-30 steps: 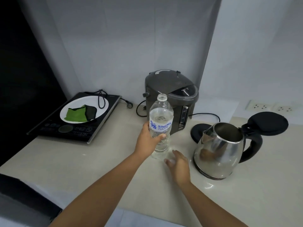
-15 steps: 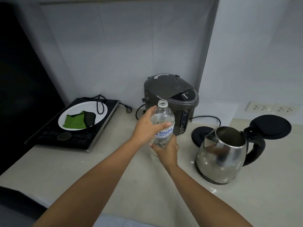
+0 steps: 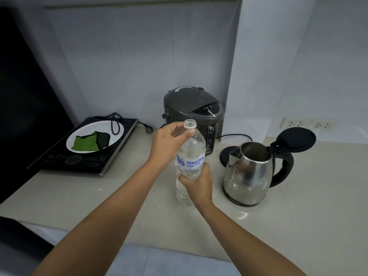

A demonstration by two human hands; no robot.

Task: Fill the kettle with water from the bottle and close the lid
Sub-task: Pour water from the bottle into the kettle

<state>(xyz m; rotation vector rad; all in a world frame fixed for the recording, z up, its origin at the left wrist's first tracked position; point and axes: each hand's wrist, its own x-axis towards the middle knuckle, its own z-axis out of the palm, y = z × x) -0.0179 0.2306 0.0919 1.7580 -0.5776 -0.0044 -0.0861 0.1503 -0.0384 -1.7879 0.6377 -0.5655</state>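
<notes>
A clear plastic water bottle (image 3: 190, 154) with a blue and white label is held above the counter, uncapped and leaning slightly to the left. My left hand (image 3: 170, 145) grips its neck and shoulder. My right hand (image 3: 199, 181) wraps around its lower body. To the right stands a steel kettle (image 3: 249, 176) with a black handle. Its black lid (image 3: 295, 139) is swung open and the inside looks empty. The kettle sits directly on the counter, in front of its round black base (image 3: 226, 155).
A dark grey electric water boiler (image 3: 192, 108) stands behind the bottle, its cable running right. At the left an induction hob (image 3: 83, 154) carries a white plate with a green and black cloth. Wall sockets (image 3: 308, 124) sit behind the kettle. The counter's front edge lies close below my arms.
The bottle was lifted off the counter. My left hand slid up from its label to its neck, and my right hand came off the counter and took hold of its lower body.
</notes>
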